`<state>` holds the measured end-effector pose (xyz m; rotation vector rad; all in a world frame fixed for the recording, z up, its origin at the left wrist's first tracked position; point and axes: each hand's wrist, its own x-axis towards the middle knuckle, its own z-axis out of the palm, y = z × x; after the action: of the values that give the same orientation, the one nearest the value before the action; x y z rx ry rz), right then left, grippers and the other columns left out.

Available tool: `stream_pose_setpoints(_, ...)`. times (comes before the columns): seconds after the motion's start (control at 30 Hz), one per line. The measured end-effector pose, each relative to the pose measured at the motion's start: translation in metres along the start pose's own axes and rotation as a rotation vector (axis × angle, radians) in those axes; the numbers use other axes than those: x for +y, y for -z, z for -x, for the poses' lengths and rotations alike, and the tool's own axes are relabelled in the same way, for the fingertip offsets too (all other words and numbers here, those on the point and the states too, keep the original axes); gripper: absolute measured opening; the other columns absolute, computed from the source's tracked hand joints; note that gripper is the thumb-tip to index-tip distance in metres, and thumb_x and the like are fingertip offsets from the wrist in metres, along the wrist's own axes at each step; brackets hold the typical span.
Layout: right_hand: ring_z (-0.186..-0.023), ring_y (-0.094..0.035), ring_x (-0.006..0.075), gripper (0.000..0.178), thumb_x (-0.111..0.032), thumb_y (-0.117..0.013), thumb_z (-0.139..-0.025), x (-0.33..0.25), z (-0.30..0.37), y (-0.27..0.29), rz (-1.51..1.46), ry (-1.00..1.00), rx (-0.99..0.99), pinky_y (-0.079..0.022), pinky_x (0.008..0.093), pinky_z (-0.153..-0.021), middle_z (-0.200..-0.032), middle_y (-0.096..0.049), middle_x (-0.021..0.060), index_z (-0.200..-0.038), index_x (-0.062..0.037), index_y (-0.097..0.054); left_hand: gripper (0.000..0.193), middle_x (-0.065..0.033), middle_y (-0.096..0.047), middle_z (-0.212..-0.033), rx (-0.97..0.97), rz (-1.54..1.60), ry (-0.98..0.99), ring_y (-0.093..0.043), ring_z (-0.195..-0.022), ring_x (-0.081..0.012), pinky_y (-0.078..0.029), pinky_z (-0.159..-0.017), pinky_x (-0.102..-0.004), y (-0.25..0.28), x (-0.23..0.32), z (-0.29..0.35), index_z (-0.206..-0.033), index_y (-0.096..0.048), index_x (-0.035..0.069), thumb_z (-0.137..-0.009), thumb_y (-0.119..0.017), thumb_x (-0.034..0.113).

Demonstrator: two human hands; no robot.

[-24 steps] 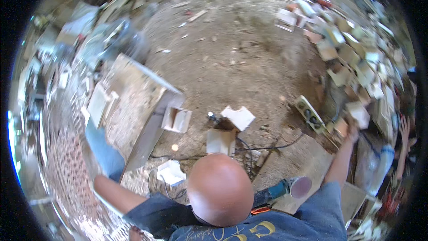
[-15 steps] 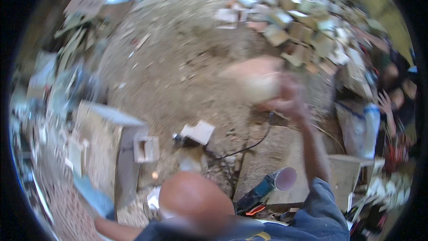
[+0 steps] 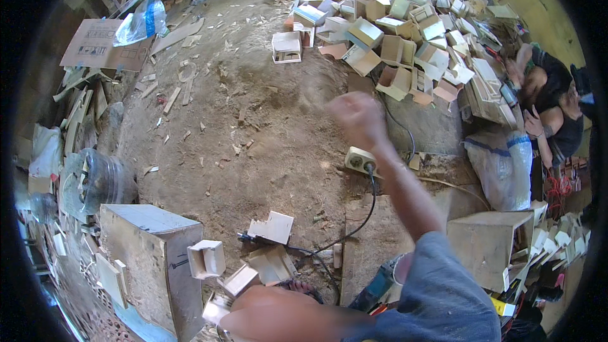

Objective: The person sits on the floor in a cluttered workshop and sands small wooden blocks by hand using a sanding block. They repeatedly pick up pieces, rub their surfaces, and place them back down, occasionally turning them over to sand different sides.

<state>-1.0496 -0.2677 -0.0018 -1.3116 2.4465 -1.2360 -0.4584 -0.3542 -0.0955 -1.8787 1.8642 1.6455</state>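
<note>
- The right hand (image 3: 358,117) had been low at the right edge, among wooden offcuts. It was then seen lifted with a pale blur at it, and was now found raised at arm's length over the bare dirt floor (image 3: 266,126).
- The pale blur was no longer seen at the hand. From this the work was judged to be in mid-swing, with whatever had been carried either let go or hidden by the motion blur.
- The right hand looked bunched like a fist, but it was too smeared for a grip to be confirmed, so whether it was clamped on anything could not be told.
- The left hand could not be found anywhere in the view, so it could not be told whether the hands were together or apart.
- The things nearest the raised hand were noted:
  - a white socket block (image 3: 360,161) lay on the ground just below the wrist, with a black cable (image 3: 372,199) running from it towards the person;
  - a pile of small wooden boxes (image 3: 405,44) was heaped beyond the hand, pale, open-topped and tipped at every angle.
- Nearer the body, a blue power tool (image 3: 379,286) and a large wooden crate (image 3: 149,259) were seen.
</note>
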Motion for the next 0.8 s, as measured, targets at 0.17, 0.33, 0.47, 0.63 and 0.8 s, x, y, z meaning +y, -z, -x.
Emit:
stream_pose_setpoints(0.17, -0.13, -0.048, 0.0377, 0.11, -0.065, -0.075, -0.072, 0.22, -0.059, 0.09, 0.665, -0.697, 0.421, -0.039, 0.0435, -0.109, -0.144, -0.044, 0.0265, -0.147, 0.0037, -0.033, 0.026, -0.0082, -0.065, -0.1, 0.024, -0.029, 0.066, -0.067, -0.078, -0.0312, -0.053, -0.065, -0.0588, 0.008, -0.001, -0.014, -0.112, -0.055, 0.01, -0.095, -0.048, 0.029)
stream_pose_setpoints(0.33, -0.144, -0.026, 0.0392, 0.131, -0.079, -0.068, -0.065, 0.317, -0.094, 0.063, 0.474, -0.895, 0.25, -0.022, 0.0432, -0.119, -0.157, -0.025, 0.023, -0.153, 0.0026, -0.016, 0.025, -0.0081, -0.065, -0.099, 0.05, -0.063, 0.128, -0.067, -0.078, -0.0306, -0.053, -0.064, -0.0582, 0.02, 0.004, -0.023, -0.112, -0.055, 0.01, -0.095, -0.048, 0.028)
stream_pose_setpoints(0.47, -0.138, -0.035, 0.0409, 0.118, -0.062, -0.079, -0.064, 0.332, -0.092, 0.036, 0.599, -0.778, 0.395, -0.032, 0.0422, -0.114, -0.153, -0.028, 0.0266, -0.145, 0.0055, -0.027, 0.025, -0.008, -0.065, -0.099, 0.072, -0.059, 0.174, -0.067, -0.078, -0.0302, -0.053, -0.064, -0.0577, 0.028, 0.002, -0.021, -0.112, -0.055, 0.01, -0.095, -0.048, 0.028)
stream_pose_setpoints(0.63, -0.127, -0.048, 0.0443, 0.081, -0.037, -0.08, -0.068, 0.314, -0.069, 0.059, 0.321, -0.618, 0.445, -0.04, 0.042, -0.108, -0.142, -0.046, 0.0259, -0.13, 0.0028, -0.048, 0.024, -0.0079, -0.065, -0.098, 0.09, -0.025, 0.209, -0.067, -0.077, -0.0296, -0.053, -0.064, -0.0571, 0.029, -0.007, -0.019, -0.111, -0.055, 0.01, -0.095, -0.049, 0.027)
stream_pose_setpoints(0.8, -0.118, -0.056, 0.0323, 0.065, -0.036, -0.075, -0.074, 0.24, -0.033, 0.101, -0.37, -0.723, 0.293, -0.047, 0.0518, -0.097, -0.12, -0.058, 0.0158, -0.127, -0.0048, -0.051, 0.024, -0.0078, -0.065, -0.098, 0.099, 0.007, 0.204, -0.067, -0.077, -0.0291, -0.053, -0.063, -0.0565, 0.027, -0.019, -0.02, -0.111, -0.056, 0.01, -0.095, -0.049, 0.026)
